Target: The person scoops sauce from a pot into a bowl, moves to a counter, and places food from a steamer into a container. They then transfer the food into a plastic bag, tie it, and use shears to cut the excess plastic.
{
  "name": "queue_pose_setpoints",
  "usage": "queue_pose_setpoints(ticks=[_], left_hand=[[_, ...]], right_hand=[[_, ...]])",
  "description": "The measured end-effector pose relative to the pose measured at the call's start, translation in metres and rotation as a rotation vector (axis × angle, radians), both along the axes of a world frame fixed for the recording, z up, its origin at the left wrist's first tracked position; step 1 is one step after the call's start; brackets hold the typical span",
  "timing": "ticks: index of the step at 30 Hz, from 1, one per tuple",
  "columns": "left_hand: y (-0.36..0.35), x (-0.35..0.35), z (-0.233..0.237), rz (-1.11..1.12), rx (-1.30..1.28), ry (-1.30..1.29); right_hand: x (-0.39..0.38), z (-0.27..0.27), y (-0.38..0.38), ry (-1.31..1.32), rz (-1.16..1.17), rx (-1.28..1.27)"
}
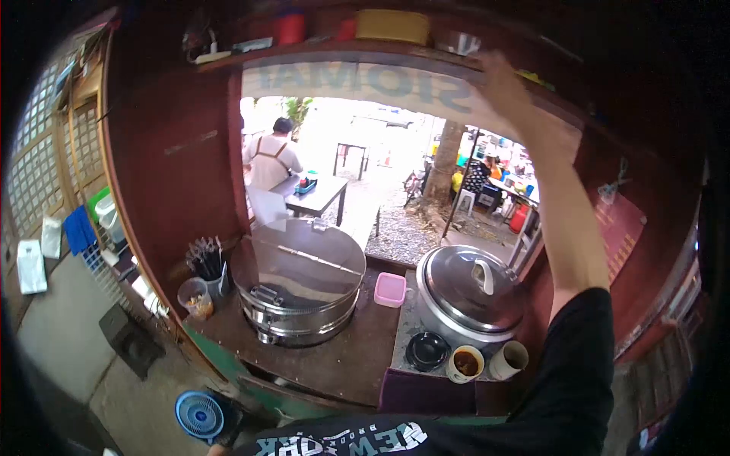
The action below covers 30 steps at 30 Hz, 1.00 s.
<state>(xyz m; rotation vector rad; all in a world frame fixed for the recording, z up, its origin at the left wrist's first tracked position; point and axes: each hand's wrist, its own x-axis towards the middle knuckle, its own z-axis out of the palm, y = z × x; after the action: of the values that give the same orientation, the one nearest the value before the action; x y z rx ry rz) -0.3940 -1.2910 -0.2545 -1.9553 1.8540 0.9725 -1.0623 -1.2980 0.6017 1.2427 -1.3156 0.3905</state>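
My right arm stretches up to the high shelf, where my right hand [498, 74] is beside a shiny metal bowl [460, 43]. The fingers are dim and smeared, so whether they touch or hold anything does not show. Of my left hand [218, 450], only a small patch of skin appears at the bottom edge, near the blue fan [200, 415]; its fingers are hidden. Below on the counter stand a lidded aluminium pot [471, 292] and a round steel steamer [300, 285] with its clear lid tilted up.
A pink container [390, 289] sits between the pots. In front of the aluminium pot are a black bowl [427, 351], a cup of brown sauce [464, 364] and another cup [509, 360]. Utensils [205, 258] stand at left. Beyond the window a person [272, 156] sits at a table.
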Motion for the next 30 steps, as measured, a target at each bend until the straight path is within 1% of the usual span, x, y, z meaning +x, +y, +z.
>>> queue_pose_setpoints(ticks=[1, 3, 6, 7, 8, 9, 10, 11, 12, 13, 15, 16, 17, 18, 19, 20, 21, 22, 23, 24, 26, 28, 30], left_hand=[[0.011, -0.001, -0.005, 0.013, -0.009, 0.018], [0.051, 0.014, -0.033, 0.011, -0.014, 0.041], [0.119, 0.031, -0.091, -0.064, -0.100, 0.075], [0.139, 0.032, -0.105, -0.061, -0.137, 0.084], [0.159, 0.030, -0.076, 0.005, -0.049, 0.188], [0.178, 0.028, -0.071, 0.102, 0.023, 0.236], [0.187, 0.017, -0.004, 0.019, 0.179, 0.104], [0.198, 0.019, 0.020, 0.133, 0.139, 0.087], [0.203, 0.034, 0.011, 0.105, 0.293, 0.097], [0.219, 0.056, -0.019, 0.070, 0.275, 0.040], [0.255, 0.101, -0.073, 0.146, 0.254, -0.003], [0.268, 0.111, -0.085, 0.170, 0.243, -0.022], [0.275, 0.115, -0.079, 0.208, 0.295, -0.057], [0.275, 0.122, -0.063, 0.240, 0.342, -0.097], [0.275, 0.133, -0.063, 0.269, 0.384, -0.140], [0.272, 0.139, -0.065, 0.201, 0.384, -0.142], [0.270, 0.150, -0.086, 0.130, 0.382, -0.145], [0.259, 0.159, -0.080, 0.057, 0.377, -0.151], [0.244, 0.162, -0.075, 0.191, 0.338, -0.149], [0.219, 0.150, -0.045, 0.322, 0.297, -0.144], [0.171, 0.141, -0.008, 0.486, 0.133, -0.039], [0.119, 0.132, 0.027, 0.465, -0.082, 0.001], [0.068, 0.135, 0.041, 0.408, -0.270, 0.024]], right_hand=[[-0.008, 0.018, -0.012, 0.001, -0.058, -0.037], [-0.022, 0.028, -0.026, -0.085, -0.121, -0.002], [-0.041, 0.005, -0.048, -0.153, -0.127, 0.114], [-0.043, -0.003, -0.056, -0.154, -0.113, 0.141], [-0.047, -0.010, -0.062, -0.157, -0.099, 0.158], [-0.051, -0.017, -0.068, -0.157, -0.083, 0.174], [-0.054, -0.023, -0.068, -0.162, -0.067, 0.178], [-0.056, -0.028, -0.060, -0.178, -0.061, 0.165], [-0.051, -0.034, -0.054, -0.184, -0.053, 0.156], [-0.047, -0.039, -0.054, -0.210, -0.038, 0.151], [-0.039, -0.047, -0.031, -0.238, -0.024, 0.125], [-0.034, -0.050, -0.021, -0.256, -0.018, 0.115], [-0.024, -0.053, -0.011, -0.267, -0.006, 0.112], [-0.016, -0.055, -0.001, -0.282, 0.005, 0.099], [-0.006, -0.059, 0.010, -0.298, 0.018, 0.091], [0.006, -0.062, 0.022, -0.313, 0.038, 0.084], [0.021, -0.066, 0.034, -0.325, 0.053, 0.071], [0.034, -0.068, 0.048, -0.345, 0.071, 0.062], [0.050, -0.073, 0.061, -0.366, 0.086, 0.050], [0.066, -0.079, 0.074, -0.383, 0.100, 0.041], [0.101, -0.086, 0.098, -0.416, 0.131, 0.024], [0.137, -0.096, 0.119, -0.463, 0.162, 0.012], [0.172, -0.106, 0.138, -0.523, 0.174, 0.006]])
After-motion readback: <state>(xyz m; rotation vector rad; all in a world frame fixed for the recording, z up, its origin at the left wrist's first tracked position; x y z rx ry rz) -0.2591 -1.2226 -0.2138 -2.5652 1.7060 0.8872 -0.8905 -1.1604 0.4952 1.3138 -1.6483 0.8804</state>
